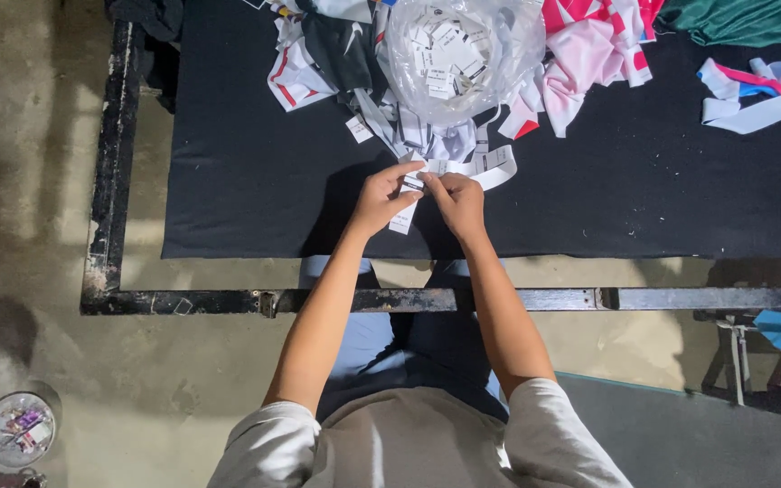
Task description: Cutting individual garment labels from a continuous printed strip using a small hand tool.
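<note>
floor (38,181): bare stained concrete | table (228,181): black cloth top, worn black metal frame (110,181)

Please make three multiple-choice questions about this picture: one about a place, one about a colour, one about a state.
1. Where is the clear plastic bag of labels?
A. beyond the hands
B. on the floor
C. on the lap

2. What colour is the table cloth?
A. white
B. black
C. yellow

3. What are the left hand and right hand doing?
A. resting apart
B. holding one white label strip together
C. lifting the bag

Answers: 1 A, the bag lies farther up the table; 2 B, the cloth looks black; 3 B, both hands pinch the strip.
</note>
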